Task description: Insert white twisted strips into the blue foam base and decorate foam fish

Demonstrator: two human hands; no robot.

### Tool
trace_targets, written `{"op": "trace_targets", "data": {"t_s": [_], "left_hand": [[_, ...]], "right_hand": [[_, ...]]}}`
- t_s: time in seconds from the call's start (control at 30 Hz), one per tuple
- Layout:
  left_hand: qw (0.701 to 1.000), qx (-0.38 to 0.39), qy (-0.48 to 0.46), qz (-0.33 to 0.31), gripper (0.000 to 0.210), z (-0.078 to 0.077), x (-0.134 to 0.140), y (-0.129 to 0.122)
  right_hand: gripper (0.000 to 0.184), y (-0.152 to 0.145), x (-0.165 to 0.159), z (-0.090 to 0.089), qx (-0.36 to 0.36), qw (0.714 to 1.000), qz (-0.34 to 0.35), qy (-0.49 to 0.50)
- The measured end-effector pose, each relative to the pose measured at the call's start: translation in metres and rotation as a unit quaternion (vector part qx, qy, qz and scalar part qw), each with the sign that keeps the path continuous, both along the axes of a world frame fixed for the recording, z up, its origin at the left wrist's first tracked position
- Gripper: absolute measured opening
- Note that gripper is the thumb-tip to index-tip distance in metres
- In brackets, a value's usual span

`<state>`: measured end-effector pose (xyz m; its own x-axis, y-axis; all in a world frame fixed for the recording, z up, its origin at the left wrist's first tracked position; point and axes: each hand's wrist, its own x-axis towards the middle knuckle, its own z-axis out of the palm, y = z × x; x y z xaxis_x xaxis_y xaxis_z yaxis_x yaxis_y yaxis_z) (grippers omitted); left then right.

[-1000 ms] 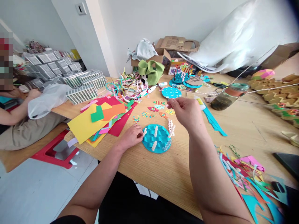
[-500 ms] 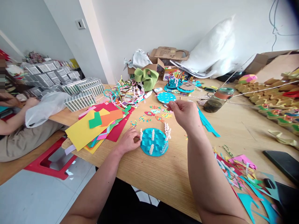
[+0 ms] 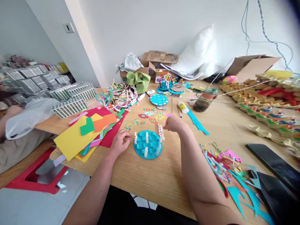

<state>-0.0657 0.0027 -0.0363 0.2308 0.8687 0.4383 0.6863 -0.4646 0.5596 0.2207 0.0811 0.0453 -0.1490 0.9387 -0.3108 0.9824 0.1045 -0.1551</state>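
A round blue paper disc (image 3: 140, 153) with raised loops lies on the table before me, with several white twisted strips (image 3: 147, 137) standing on it. My left hand (image 3: 120, 142) is just left of the disc, apart from it, its fingers loosely bent with a gap to the thumb and nothing seen in them. At the disc's upper right, my right hand (image 3: 175, 124) is closed in a pinch beside the tall white twisted pieces (image 3: 161, 132). Whatever its fingertips hold is hidden. Small colourful paper fish (image 3: 160, 117) and tiny confetti dots (image 3: 136, 121) lie behind the disc.
Coloured paper sheets (image 3: 72, 137) spread at left. A glue bottle (image 3: 183, 107), blue strips (image 3: 198, 121) and a glass jar (image 3: 205, 100) stand or lie behind my right hand. Paper scraps (image 3: 231, 168) and a phone (image 3: 269, 162) are at right. Another person's arm (image 3: 11, 114) shows far left.
My right hand has come down toward the disc's upper right edge. My left hand has drawn back from the white strip at the left edge. The view has turned slightly right.
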Motion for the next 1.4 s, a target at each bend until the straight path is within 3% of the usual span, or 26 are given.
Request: {"op": "trace_targets", "data": {"t_s": [0.13,0.3,0.4,0.77,0.93,1.13,1.23,1.4], "left_hand": [[0.999,0.009,-0.006,0.042,0.021,-0.003,-0.002,0.002],[0.998,0.011,-0.007,0.06,0.023,-0.004,-0.001,0.003],[0.998,0.014,-0.013,0.059,0.025,-0.003,0.0,0.002],[0.996,-0.028,-0.088,-0.005,0.035,-0.002,0.004,0.0],[0.992,-0.065,-0.105,-0.041,0.037,0.006,0.006,-0.004],[0.986,-0.086,-0.132,-0.05,0.035,0.011,0.011,-0.007],[0.984,-0.099,-0.138,-0.057,0.035,0.012,0.013,-0.007],[0.98,-0.104,-0.16,-0.061,0.036,0.011,0.014,-0.006]], "right_hand": [[0.028,0.004,-0.003,-0.011,-0.064,0.997,0.034,-0.006],[0.009,0.007,-0.005,-0.021,-0.09,0.995,0.04,-0.026],[0.01,0.008,-0.004,-0.023,-0.096,0.994,0.035,-0.035],[0.022,0.005,-0.004,-0.02,-0.108,0.992,0.033,-0.047],[0.016,0.005,-0.002,-0.021,-0.09,0.994,0.031,-0.05],[0.032,-0.003,0.0,0.004,0.033,0.998,-0.004,-0.048],[0.03,-0.016,-0.01,0.023,0.124,0.991,0.009,0.042],[0.025,-0.034,-0.037,0.032,0.027,0.967,0.158,0.197]]}}
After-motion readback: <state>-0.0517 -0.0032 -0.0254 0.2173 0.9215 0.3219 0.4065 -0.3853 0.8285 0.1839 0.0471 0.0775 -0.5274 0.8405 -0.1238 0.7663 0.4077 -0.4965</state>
